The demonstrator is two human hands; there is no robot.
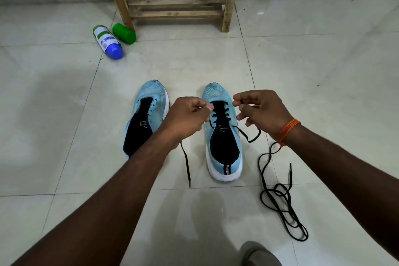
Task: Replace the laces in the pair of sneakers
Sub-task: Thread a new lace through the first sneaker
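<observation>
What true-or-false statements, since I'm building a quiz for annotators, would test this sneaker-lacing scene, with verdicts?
1. A black lace is threaded through the sneaker on the person's right. True.
2. The sneaker on the person's left is fully laced. False: no lace crosses its tongue.
3. The left hand pinches the black lace. True.
4. Both bottles stand upright. False: the blue-capped bottle and the green bottle lie on their sides.
5. The spare lace hangs from the wooden stand. False: it lies on the floor beside the laced sneaker.
</observation>
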